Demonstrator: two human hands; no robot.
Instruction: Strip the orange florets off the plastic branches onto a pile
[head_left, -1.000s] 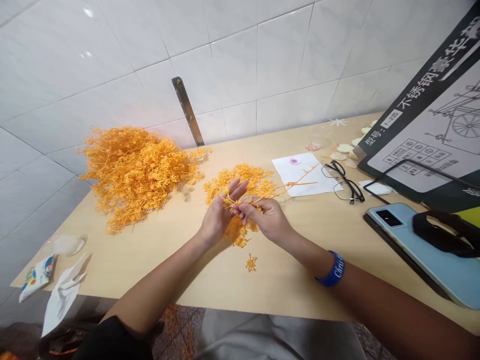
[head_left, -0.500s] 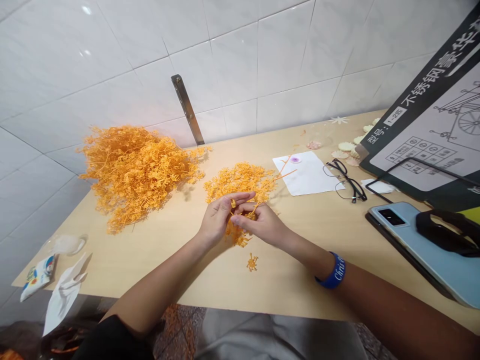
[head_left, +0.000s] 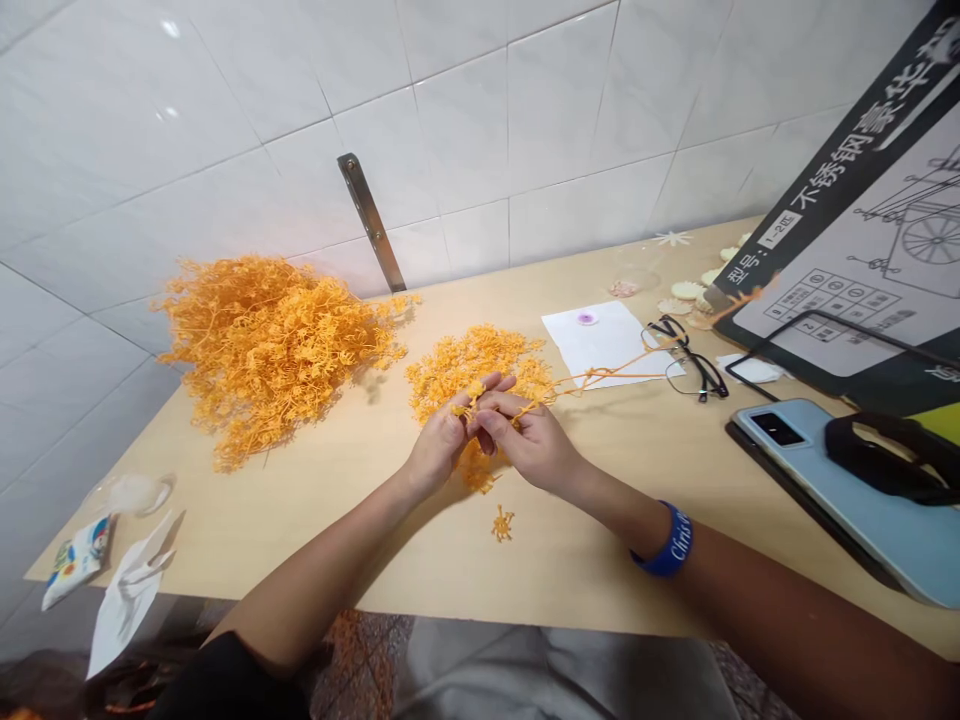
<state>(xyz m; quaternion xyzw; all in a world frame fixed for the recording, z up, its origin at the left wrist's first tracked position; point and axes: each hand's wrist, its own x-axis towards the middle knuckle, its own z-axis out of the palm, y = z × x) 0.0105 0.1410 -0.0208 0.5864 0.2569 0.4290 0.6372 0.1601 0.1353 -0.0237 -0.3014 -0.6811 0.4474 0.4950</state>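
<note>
My left hand point(head_left: 437, 447) and my right hand point(head_left: 531, 440) meet over the table's middle, fingers closed around an orange dried-flower sprig point(head_left: 585, 383). The sprig's bare stems stick out rightward from my right hand, over the white paper. Small orange blossoms point(head_left: 474, 392) show at the left fingertips. Beneath and behind my hands spreads a pile of loose orange flower heads point(head_left: 480, 355). One single flower head point(head_left: 502, 523) lies apart, nearer the front edge. At the left stands a large bunch of orange dried flowers point(head_left: 281, 350).
On the right are white paper point(head_left: 600, 345), eyeglasses point(head_left: 694, 365), a light-blue phone point(head_left: 847, 500), a black wristband point(head_left: 892, 457) and a large printed box point(head_left: 862, 250). A tissue pack point(head_left: 77, 562) and a crumpled tissue point(head_left: 129, 595) lie front left. A metal bracket point(head_left: 371, 222) is on the tiled wall.
The sprig has shifted in my fingers, so its long stems now reach farther right across the paper toward the glasses. Blossoms now show above my left fingertips. The view has shifted slightly.
</note>
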